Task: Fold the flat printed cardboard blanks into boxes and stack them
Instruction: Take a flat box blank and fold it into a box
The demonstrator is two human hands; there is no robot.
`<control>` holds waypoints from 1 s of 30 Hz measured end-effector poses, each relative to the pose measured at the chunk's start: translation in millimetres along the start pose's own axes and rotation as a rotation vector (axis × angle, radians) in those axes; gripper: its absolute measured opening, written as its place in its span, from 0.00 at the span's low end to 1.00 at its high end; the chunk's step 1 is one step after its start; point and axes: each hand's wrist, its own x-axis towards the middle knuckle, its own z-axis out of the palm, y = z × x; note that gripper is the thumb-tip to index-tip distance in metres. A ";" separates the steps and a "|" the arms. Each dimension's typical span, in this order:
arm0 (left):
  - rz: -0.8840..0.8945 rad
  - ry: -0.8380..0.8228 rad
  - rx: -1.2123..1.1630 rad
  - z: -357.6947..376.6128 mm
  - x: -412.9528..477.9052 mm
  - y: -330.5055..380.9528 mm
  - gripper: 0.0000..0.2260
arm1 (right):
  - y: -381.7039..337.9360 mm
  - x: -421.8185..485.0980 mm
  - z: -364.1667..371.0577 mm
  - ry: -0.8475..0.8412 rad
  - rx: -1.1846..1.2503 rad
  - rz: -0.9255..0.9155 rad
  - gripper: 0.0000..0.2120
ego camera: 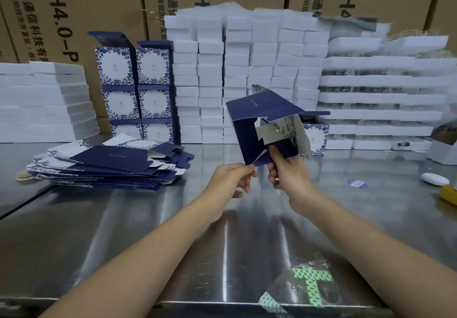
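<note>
Being pinched by both hands, left hand (237,179) and right hand (284,169), the half-opened blank (249,129) is judged to need its bottom flaps tucked next.

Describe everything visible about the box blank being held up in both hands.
The box blank is thin printed cardboard, navy outside with silvery inner faces and a blue floral panel. It is half-opened into a tube, tilted, held above the steel table, bottom flaps loose. The left hand pinches its lower corner; the right hand grips a bottom flap.
</note>
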 end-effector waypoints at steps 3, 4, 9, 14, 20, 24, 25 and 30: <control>-0.041 0.032 -0.108 0.3 0.0 0.4 0.12 | -0.6 -3.3 1.8 -0.026 0.021 0.021 0.23; -0.053 0.055 -0.133 0.0 0.8 0.0 0.11 | -1.3 -4.4 2.1 -0.052 0.030 0.029 0.23; -0.034 0.129 -0.229 -4.0 4.8 -0.9 0.13 | -1.0 -9.6 3.1 -0.253 0.062 0.055 0.13; -0.017 0.116 -0.180 -0.8 3.3 1.1 0.09 | 0.5 -15.9 11.7 -0.249 0.101 0.067 0.12; -0.066 -0.039 -0.207 3.3 0.1 0.3 0.08 | -1.9 -16.4 10.9 -0.201 0.047 0.012 0.13; -0.027 -0.034 -0.220 2.9 2.2 0.2 0.09 | -3.2 -18.5 9.7 -0.290 0.029 0.050 0.13; -0.025 -0.024 -0.226 2.5 2.9 0.1 0.08 | -3.7 -18.7 9.9 -0.300 0.034 0.062 0.12; -0.057 0.025 -0.282 -0.8 6.4 -1.0 0.14 | -3.8 -16.8 10.7 -0.210 0.118 0.108 0.13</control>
